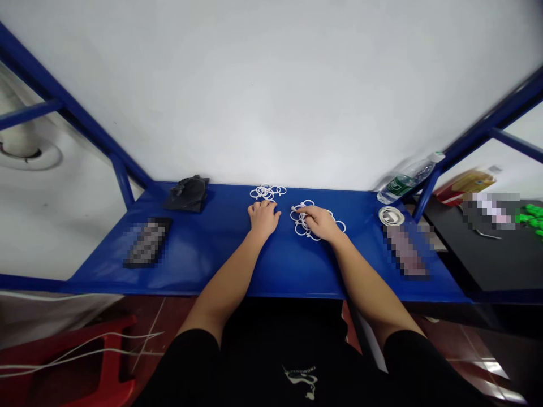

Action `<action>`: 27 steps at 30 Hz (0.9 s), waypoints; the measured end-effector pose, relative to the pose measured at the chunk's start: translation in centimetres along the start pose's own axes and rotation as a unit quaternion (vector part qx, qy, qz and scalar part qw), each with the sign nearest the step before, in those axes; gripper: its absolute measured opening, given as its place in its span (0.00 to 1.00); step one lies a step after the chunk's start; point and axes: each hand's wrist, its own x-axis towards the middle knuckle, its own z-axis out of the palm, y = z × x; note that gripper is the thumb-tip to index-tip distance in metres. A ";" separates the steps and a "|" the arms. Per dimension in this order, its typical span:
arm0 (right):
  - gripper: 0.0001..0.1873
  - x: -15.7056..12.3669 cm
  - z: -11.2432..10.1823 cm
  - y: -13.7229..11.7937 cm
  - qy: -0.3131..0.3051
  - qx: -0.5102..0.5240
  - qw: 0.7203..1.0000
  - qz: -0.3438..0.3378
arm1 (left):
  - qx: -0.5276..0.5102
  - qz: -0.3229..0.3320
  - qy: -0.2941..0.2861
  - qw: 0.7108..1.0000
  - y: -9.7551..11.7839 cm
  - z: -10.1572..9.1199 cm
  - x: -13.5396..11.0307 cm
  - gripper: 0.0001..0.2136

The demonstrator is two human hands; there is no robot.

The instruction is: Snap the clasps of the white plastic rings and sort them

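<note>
Two groups of thin white rings, some with small knobs, lie on a blue tabletop (280, 271). The smaller, far cluster of rings (267, 190) overlaps near the wall. Just in front of it is my left hand (263, 219), palm down, its fingers bent but apart and the thumb out to the side. Its fingertips reach the cluster's near edge; nothing shows in its grasp. My right hand (321, 223) rests over the larger pile of rings (302, 227), hiding part of it. The index finger stretches left onto a ring, while the other fingers are partly hidden.
A crumpled black bag (187, 193) and a blurred-out dark object (147, 243) lie at left. To the right are a leaning water bottle (409, 178), a white coil (391, 216) and another blurred-out item (406, 251). Blue metal posts (123, 181) frame both sides; a wall (263, 102) stands behind.
</note>
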 end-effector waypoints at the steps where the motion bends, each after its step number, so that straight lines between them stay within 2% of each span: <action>1: 0.23 0.0 0.0 -0.1 0.000 0.001 1.000 0.002 | -0.003 0.007 -0.006 1.000 0.1 0.0 0.0 0.13; 7: 0.21 0.0 0.0 -0.6 0.013 0.004 0.999 0.030 | -0.038 0.036 -0.072 0.996 0.5 -0.5 -0.1 0.13; 14: 0.21 0.1 0.0 -0.7 0.006 -0.001 0.999 0.048 | -0.035 0.046 -0.095 0.994 1.3 -0.6 -0.6 0.17; 21: 0.20 0.0 0.3 -0.5 0.025 -0.003 0.999 0.039 | -0.076 0.046 -0.083 0.993 1.9 -1.3 -1.1 0.15; 27: 0.14 0.0 0.6 -0.1 0.102 0.018 0.994 0.033 | -0.127 0.079 -0.029 0.988 2.4 -1.3 -1.3 0.16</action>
